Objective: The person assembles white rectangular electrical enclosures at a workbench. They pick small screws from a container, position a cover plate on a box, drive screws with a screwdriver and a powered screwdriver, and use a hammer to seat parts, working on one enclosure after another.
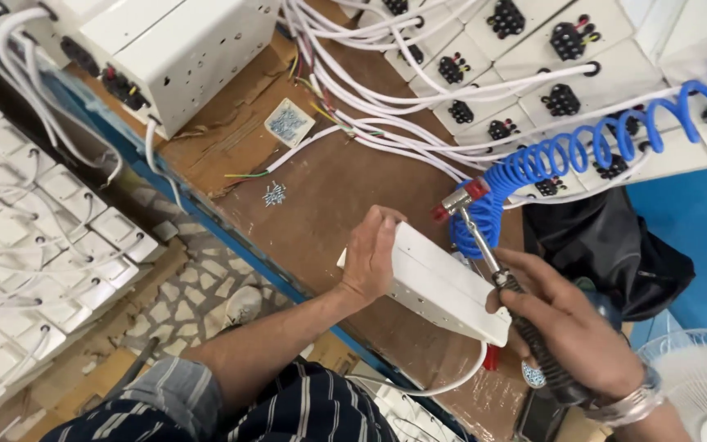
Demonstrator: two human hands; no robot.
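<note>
At the centre of the frame, on a brown paper-covered counter (321, 205), lies a long white box housing (439, 286), and both hands are on it. The left hand (372, 250) presses down over its upper end, fingers curled across the top edge, so its grip is closed on the housing and steadies it. The right hand (574, 323) is wrapped tight around the dark handle of a pneumatic screwdriver (501, 278), whose metal shaft slants up to a red-tipped fitting where a coiled blue air hose (583, 151) joins it — the driving end sits at the housing's right edge, though the exact spot it touches is hidden by the fingers. A white cable (452, 381) loops out from under the housing's lower end. As for progress, I judge the work to be mid-run: many similar white boxes with dark sockets (558, 49) lie wired together across the upper right, and more crowd the left edge (34, 245) (they look finished, but I cannot tell for certain), while a small heap of loose screws (274, 194) waits on the counter at upper centre — so fastening is not yet done. Near those screws lies a small square packet (289, 123), pale with blue print, tilted on the paper. A larger white metal box (182, 49) stands at the upper left, and a white fan grille (701, 385) shows at the lower right corner.
</note>
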